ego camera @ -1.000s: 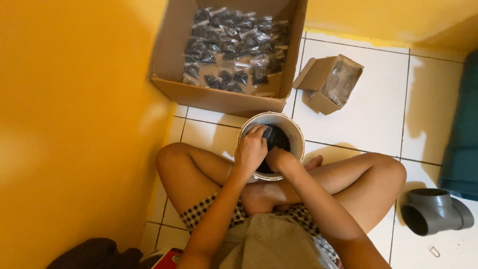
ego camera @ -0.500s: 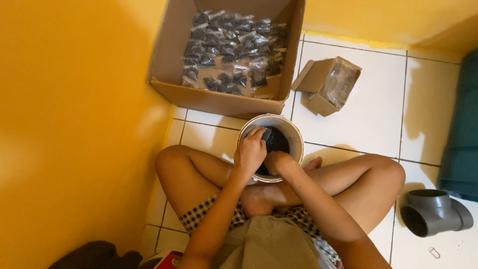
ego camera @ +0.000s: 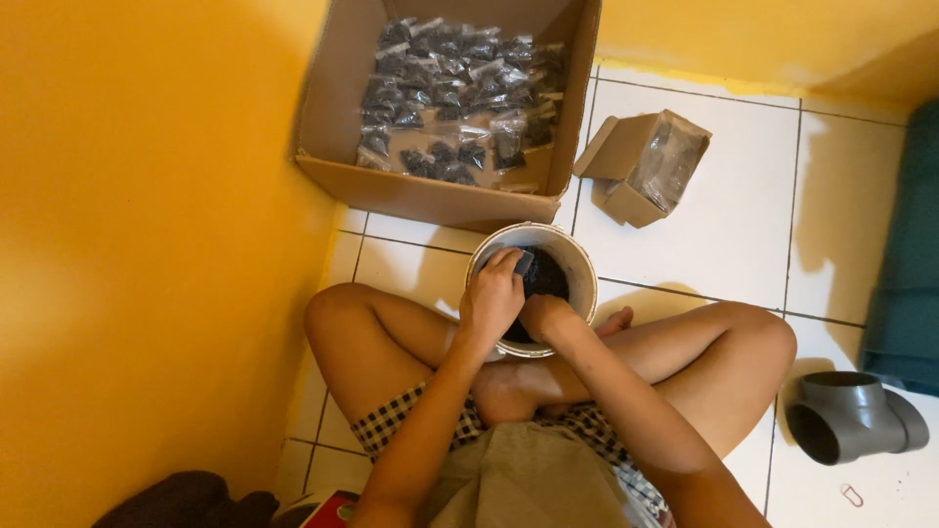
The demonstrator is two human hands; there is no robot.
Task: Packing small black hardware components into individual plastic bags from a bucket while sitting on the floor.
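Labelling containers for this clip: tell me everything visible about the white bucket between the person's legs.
The round white plastic-looking bucket stands upright on the white tiled floor, between the person's crossed legs and just in front of the big open cardboard box. It holds a dark mass of small pieces. Both hands reach inside: the left hand over the near-left rim, holding a small clear bag; the right hand beside it.

Lots you can't really make out here

Both hands cover most of the white bucket (ego camera: pixel 579 262), so the dark stuff inside is just a blur, and the small thing pinched by the left hand (ego camera: pixel 492 298) is too tiny to tell. Right hand (ego camera: pixel 544 315) fingers are buried in it. The cardboard box (ego camera: pixel 337 108) top is cut off, and the bags (ego camera: pixel 455 88) hold unreadable dark bits.
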